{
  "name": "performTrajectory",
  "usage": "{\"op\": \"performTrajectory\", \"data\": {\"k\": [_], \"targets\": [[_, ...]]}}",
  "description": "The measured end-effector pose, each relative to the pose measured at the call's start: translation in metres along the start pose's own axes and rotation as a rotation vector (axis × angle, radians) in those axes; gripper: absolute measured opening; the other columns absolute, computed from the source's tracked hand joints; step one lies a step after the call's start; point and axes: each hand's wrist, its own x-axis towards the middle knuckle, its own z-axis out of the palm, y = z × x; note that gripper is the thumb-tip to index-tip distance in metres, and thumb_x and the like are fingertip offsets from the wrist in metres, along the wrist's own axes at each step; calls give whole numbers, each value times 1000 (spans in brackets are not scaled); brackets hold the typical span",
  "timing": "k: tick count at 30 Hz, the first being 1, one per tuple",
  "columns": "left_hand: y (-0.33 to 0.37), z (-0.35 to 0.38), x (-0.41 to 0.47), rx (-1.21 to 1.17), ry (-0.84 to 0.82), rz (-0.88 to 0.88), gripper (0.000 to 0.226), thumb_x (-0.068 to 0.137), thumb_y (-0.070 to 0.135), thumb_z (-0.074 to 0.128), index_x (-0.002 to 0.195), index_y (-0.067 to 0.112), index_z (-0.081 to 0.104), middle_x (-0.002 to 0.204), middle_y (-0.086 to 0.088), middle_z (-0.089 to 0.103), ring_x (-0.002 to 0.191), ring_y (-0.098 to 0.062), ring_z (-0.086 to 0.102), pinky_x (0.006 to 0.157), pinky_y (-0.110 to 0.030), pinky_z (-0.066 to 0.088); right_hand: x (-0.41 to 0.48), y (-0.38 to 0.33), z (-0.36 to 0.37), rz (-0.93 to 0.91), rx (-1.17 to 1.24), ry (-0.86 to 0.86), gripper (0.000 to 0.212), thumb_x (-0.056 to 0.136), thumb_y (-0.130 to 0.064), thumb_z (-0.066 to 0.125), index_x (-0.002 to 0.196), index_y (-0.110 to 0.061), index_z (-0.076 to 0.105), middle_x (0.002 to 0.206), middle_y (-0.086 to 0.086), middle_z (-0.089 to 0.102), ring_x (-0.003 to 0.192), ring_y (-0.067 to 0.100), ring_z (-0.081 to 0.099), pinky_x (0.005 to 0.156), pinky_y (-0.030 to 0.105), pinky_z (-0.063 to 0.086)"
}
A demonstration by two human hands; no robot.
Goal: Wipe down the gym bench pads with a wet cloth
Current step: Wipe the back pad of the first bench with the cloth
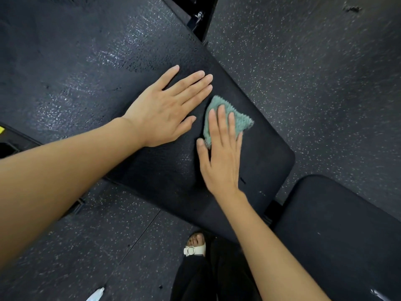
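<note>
The right hand (221,161) is laid flat, fingers straight and close together, pressing the green cloth (240,122) onto the black bench pad (165,174); the cloth is seen protruding beyond the fingertips toward 1 o'clock. The left hand (165,109) is spread flat on the pad at 10 o'clock from the cloth, near but apart from it, and nothing is held by it. The pad's long axis is judged to run from about 10 to 4 o'clock. A wet sheen is shown toward 10 o'clock, so the right hand is better placed for any stroke along that axis. A second pad (338,235) is located at 4 o'clock, and speckled floor (314,72) surrounds both.
</note>
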Motion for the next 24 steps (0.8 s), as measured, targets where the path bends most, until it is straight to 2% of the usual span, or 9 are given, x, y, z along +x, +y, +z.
{"op": "performTrajectory", "data": {"k": [4, 9, 15, 19, 22, 24], "targets": [[1, 0, -10, 2, 2, 5, 64, 102, 39, 14, 157, 6, 15, 166, -10, 11, 153, -23, 9, 123, -49, 9, 9, -16, 5, 117, 82, 62, 58, 104, -37, 27, 156, -21, 12, 165, -5, 1, 151, 15, -9, 119, 48, -2], [2, -2, -28, -11, 14, 17, 64, 102, 38, 16, 156, 4, 17, 165, -11, 13, 153, -24, 12, 123, -50, 12, -20, -37, 15, 127, 123, 50, 56, 105, -31, 30, 157, -18, 12, 165, -5, 1, 151, 14, -9, 121, 50, 1], [4, -2, -41, -12, 24, 27, 63, 102, 37, 18, 156, 5, 20, 164, -11, 16, 152, -25, 15, 122, -50, 13, -94, -62, 34, 56, 101, -74, 56, 105, -37, 24, 156, -27, 3, 165, -9, -3, 152, 14, -6, 122, 43, -2], [5, -3, -48, -1, 13, 31, 63, 102, 37, 17, 156, 5, 19, 165, -11, 15, 152, -25, 14, 122, -50, 12, -121, -58, 38, -43, 34, -136, 54, 106, -38, 18, 157, -25, 6, 165, -10, 0, 152, 16, -1, 121, 40, 0], [7, -3, -53, 5, 14, 31, 63, 102, 37, 17, 156, 5, 19, 165, -10, 14, 152, -25, 15, 122, -50, 13, -110, -35, 30, -149, -15, -153, 54, 105, -33, 27, 156, -25, 10, 164, -13, 0, 152, 13, 1, 122, 36, -1], [8, -3, -56, 4, 13, 31, 63, 102, 37, 18, 156, 5, 20, 165, -11, 15, 152, -25, 15, 122, -51, 13, -93, -25, 25, -146, 5, -129, 57, 104, -29, 32, 156, -27, 10, 163, -16, 0, 151, 11, 0, 122, 34, -3]]}}
